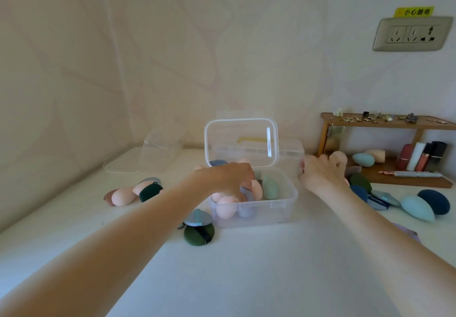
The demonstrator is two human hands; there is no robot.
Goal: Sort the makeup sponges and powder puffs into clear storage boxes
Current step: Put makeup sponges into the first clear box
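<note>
My left hand [227, 178] reaches down into the clear box [254, 208], fingers curled among the pink sponges [225, 208].
My right hand [320, 172] hovers beside the box with bent fingers; what the grip holds, I cannot tell. Puffs [198, 235] lie on the counter [246, 267].

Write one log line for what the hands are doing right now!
left hand: inside clear box, on pink sponges | right hand: curled beside box, grip unclear | lid: open
</note>
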